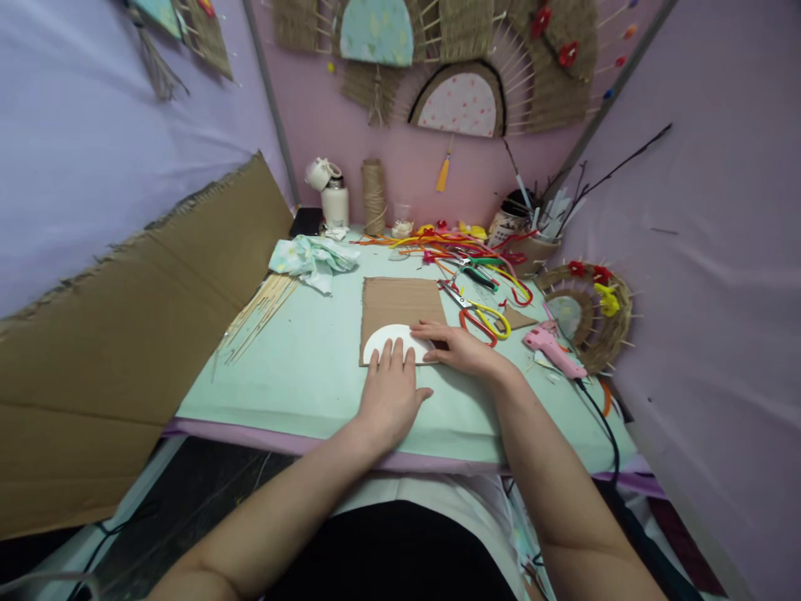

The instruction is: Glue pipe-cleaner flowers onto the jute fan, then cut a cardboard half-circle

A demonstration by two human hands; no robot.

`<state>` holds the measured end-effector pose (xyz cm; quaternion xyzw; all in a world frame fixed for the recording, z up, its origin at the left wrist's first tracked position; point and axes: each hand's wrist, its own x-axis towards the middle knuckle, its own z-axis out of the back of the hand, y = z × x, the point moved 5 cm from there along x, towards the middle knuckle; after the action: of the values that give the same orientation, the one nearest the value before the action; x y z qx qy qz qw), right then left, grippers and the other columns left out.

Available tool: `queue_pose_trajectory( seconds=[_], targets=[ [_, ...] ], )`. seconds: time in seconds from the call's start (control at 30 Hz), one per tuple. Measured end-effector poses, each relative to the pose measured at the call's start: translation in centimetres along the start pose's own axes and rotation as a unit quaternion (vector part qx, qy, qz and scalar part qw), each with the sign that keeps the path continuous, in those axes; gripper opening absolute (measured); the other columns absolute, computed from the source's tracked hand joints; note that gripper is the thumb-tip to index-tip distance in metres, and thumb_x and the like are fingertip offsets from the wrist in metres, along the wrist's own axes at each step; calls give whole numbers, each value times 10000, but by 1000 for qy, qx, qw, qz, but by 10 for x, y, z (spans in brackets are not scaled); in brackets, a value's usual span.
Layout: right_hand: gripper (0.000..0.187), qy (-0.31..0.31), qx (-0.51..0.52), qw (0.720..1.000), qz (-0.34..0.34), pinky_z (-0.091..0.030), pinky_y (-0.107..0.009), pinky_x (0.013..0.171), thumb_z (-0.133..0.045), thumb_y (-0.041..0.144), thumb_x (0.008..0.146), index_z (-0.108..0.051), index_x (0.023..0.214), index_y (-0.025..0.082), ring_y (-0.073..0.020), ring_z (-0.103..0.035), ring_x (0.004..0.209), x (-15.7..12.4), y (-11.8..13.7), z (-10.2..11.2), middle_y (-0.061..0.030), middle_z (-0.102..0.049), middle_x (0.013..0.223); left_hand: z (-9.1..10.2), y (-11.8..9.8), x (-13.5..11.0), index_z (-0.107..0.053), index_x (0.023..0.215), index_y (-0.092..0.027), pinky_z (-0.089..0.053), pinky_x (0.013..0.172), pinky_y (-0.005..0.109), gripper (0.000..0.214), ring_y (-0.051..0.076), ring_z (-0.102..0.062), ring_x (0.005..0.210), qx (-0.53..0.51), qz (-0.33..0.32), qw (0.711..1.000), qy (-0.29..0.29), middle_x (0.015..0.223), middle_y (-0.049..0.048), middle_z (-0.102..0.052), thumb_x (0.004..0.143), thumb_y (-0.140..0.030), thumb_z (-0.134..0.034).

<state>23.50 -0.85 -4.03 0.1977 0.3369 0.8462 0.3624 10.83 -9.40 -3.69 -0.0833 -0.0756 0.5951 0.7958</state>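
Note:
A brown cardboard sheet [400, 302] lies flat in the middle of the pale green table [300, 376]. On its near edge rests a white half-round paper piece [386, 338]. My left hand [391, 391] lies flat with fingers stretched out, its fingertips pressing on the white piece. My right hand [461, 348] rests just to the right, fingers together and laid flat across the piece's right side and the cardboard. Neither hand grips anything.
Scissors with red and yellow handles [479, 315] lie right of the cardboard, a pink glue gun [552, 351] further right. Wooden sticks [258, 313] and crumpled cloth [311, 259] sit at left. A large cardboard panel [125, 334] leans at left. Pipe cleaners [456, 246] and a twine spool [374, 196] stand behind.

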Motion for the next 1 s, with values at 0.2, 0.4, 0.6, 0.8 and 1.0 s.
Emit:
queue_pose_trajectory(
  seconds=[0.2,0.4,0.6,0.8,1.0],
  targets=[
    [503,5,4,1000,-1,-323,-480,1122,-681,211,787,-597,1280,258,-267,-371,1371,0,-1,-1,-70,-534,1382,-5,-8,0,-369,1431,-48,-170,1158,530,741,345,-175,1437,42,21,999,3,1526,224,-262,875,-519,-507],
    [506,4,3,1000,0,-314,-485,1126,-691,224,782,-600,1279,255,-273,-370,1371,0,-2,-1,-72,-543,1373,-8,-6,-1,-357,1440,-54,-162,1160,529,753,348,-170,1437,43,22,999,-7,1532,213,-254,876,-534,-495],
    [509,6,-3,1000,-4,-311,-476,1130,-691,224,781,-599,1281,240,-274,-374,1368,0,-1,-1,-81,-539,1376,-9,-6,-3,-346,1446,-53,-155,1163,524,766,345,-159,1440,35,24,999,-4,1539,209,-238,874,-542,-492],
    [500,7,0,1000,-4,-312,-480,1130,-675,216,792,-595,1282,279,-267,-368,1372,0,0,-1,-51,-538,1379,-10,-6,-3,-350,1445,-59,-158,1163,520,754,339,-156,1442,39,24,999,-13,1540,209,-239,878,-538,-484],
    [502,9,0,1000,-8,-307,-472,1134,-677,219,790,-594,1284,256,-264,-366,1374,-1,2,-1,-65,-542,1375,-10,-6,-3,-350,1445,-61,-160,1163,520,752,333,-163,1442,41,23,999,-17,1536,204,-252,879,-536,-484]
  ],
)
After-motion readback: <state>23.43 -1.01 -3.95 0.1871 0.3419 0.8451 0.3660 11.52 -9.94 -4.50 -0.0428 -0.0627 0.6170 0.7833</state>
